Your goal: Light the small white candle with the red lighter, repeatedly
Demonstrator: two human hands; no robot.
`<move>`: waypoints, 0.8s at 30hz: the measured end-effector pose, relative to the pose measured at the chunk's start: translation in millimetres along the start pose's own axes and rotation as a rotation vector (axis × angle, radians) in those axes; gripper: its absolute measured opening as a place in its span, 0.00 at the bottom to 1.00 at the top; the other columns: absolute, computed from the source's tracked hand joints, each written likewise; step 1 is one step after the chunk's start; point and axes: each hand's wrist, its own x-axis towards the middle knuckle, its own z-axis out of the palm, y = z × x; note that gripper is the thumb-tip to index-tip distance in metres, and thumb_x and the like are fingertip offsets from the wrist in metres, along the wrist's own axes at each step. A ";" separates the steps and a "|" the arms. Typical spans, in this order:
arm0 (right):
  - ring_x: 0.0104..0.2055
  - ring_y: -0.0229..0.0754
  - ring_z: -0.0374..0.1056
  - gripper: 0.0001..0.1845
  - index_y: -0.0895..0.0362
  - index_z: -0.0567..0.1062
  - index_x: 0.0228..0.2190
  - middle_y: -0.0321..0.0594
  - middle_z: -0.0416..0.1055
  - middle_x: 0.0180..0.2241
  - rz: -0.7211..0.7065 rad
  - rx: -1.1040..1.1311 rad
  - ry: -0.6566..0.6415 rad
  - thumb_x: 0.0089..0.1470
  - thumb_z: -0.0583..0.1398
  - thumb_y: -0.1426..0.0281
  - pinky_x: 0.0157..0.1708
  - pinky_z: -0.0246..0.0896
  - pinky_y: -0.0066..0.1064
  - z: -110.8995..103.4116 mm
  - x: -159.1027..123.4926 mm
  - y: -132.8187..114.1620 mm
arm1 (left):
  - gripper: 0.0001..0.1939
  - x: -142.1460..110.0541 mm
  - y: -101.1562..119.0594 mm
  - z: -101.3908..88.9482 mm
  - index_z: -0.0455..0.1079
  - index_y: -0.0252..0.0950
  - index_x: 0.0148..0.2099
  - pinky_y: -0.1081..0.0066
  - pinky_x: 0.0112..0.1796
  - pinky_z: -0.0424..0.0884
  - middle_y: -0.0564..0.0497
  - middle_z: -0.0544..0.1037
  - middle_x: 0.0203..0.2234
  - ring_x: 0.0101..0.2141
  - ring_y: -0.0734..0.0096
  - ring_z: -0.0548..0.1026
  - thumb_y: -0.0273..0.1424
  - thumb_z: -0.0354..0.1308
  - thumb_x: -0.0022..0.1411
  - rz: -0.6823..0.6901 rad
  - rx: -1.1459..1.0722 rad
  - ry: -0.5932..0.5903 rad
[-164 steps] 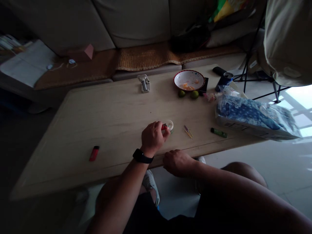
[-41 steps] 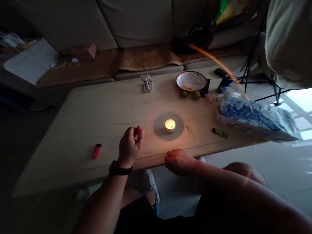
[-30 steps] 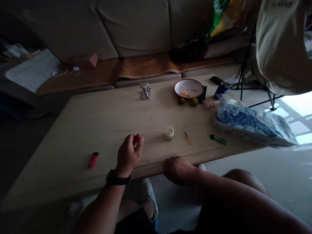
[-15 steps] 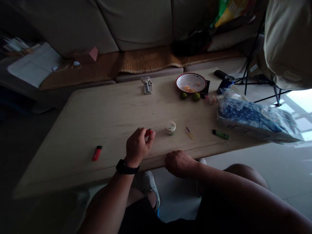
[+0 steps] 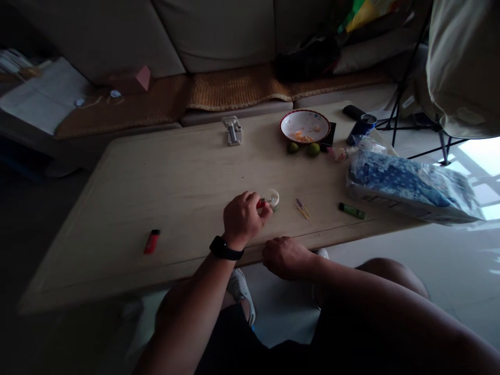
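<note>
My left hand [image 5: 242, 219], with a black watch on its wrist, is closed round a red lighter [image 5: 261, 203]. The lighter's tip is held at the near left rim of a small round candle [image 5: 274, 197] in a clear cup; I see no flame. My right hand [image 5: 287, 256] rests as a loose fist on the table's front edge, nothing visible in it. A few thin sticks [image 5: 302, 209] lie right of the candle. Farther right is a green lighter [image 5: 352, 211]. Another red lighter [image 5: 152, 241] lies to the left.
On the wooden table [image 5: 164, 177] are a red-rimmed bowl [image 5: 292, 125] with orange pieces, two green fruits [image 5: 313, 150], a blue can [image 5: 362, 127], a white folding stand [image 5: 233, 130] and a large blue plastic pack [image 5: 406, 182]. A sofa [image 5: 230, 39] stands behind.
The candle burned 1.4 seconds ago and was out by 1.0 second ago. My left hand has since moved right with the red lighter, back to the candle. My right hand has stayed put.
</note>
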 end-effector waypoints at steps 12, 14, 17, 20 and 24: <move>0.37 0.46 0.72 0.14 0.59 0.77 0.38 0.49 0.76 0.38 -0.004 -0.003 -0.002 0.66 0.53 0.68 0.36 0.61 0.35 0.5 0.3 -0.9 | 0.09 3.8 6.3 9.4 0.71 0.37 0.36 0.64 0.32 0.61 0.45 0.77 0.31 0.32 0.61 0.73 0.35 0.53 0.64 -0.005 0.050 -0.015; 0.38 0.46 0.72 0.14 0.59 0.77 0.38 0.49 0.76 0.39 -0.002 0.002 -0.011 0.66 0.53 0.67 0.37 0.62 0.35 -0.3 0.4 -1.2 | 0.09 3.8 6.8 9.2 0.70 0.37 0.35 0.64 0.32 0.61 0.45 0.77 0.30 0.32 0.61 0.73 0.35 0.53 0.65 0.000 0.056 -0.012; 0.38 0.47 0.72 0.14 0.59 0.77 0.39 0.48 0.76 0.39 -0.005 0.008 -0.018 0.66 0.53 0.66 0.37 0.62 0.36 -0.6 0.7 -1.1 | 0.09 3.8 7.5 8.5 0.69 0.37 0.34 0.64 0.32 0.62 0.46 0.77 0.30 0.32 0.61 0.74 0.36 0.53 0.65 0.009 0.055 -0.005; 0.38 0.47 0.72 0.14 0.59 0.77 0.38 0.48 0.76 0.39 0.004 0.010 -0.018 0.67 0.53 0.66 0.37 0.61 0.36 -0.1 1.0 -0.7 | 0.08 3.3 7.5 7.0 0.69 0.37 0.34 0.64 0.32 0.62 0.46 0.77 0.30 0.32 0.61 0.74 0.35 0.54 0.64 0.000 0.059 0.000; 0.38 0.46 0.72 0.15 0.60 0.77 0.40 0.48 0.76 0.40 -0.008 0.008 -0.018 0.67 0.52 0.66 0.37 0.61 0.36 -0.5 1.0 -0.5 | 0.11 0.2 3.1 2.0 0.68 0.38 0.35 0.64 0.31 0.62 0.45 0.77 0.31 0.32 0.61 0.74 0.39 0.54 0.66 -0.027 0.053 0.023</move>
